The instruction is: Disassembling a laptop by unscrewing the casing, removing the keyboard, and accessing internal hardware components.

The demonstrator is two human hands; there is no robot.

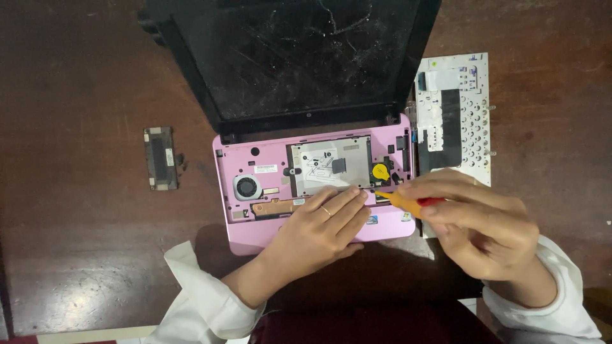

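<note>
Nearest the camera: white sleeves at both wrists, dark red cloth at the bottom edge.

Left hand (322, 224) lies flat on the front edge of the small pink plastic laptop base (242, 237), fingers (344, 199) straight and pressed together, tips resting at the lower rim of the silver metal shield plate (330, 164). It grips nothing; it presses the base down.

Right hand (481, 226) is curled, fingers clamped on a small screwdriver with an orange-and-red handle (411, 204). The tip points left, into the open bay just below the round yellow coin cell (380, 171). Contact with a screw cannot be made out.

The laptop base sits at the middle of the dark brown wooden table (83, 255), keyboard off, internals bare: round grey fan (247, 187) at left, copper-coloured heat pipe (274, 206) beside the left fingertips.

Judgement: the step in hand is work on a fastener near the coin cell. The next move calls for the tip held square in the head, with steady downward pressure, while the left hand keeps the base from sliding.

Further off: a white keyboard panel, underside up (456, 114), lies right of the base, partly under the right hand. A small dark rectangular cover (159, 158) lies well apart at left. The black scratched screen lid (293, 57) lies open, flat at the far edge.
</note>
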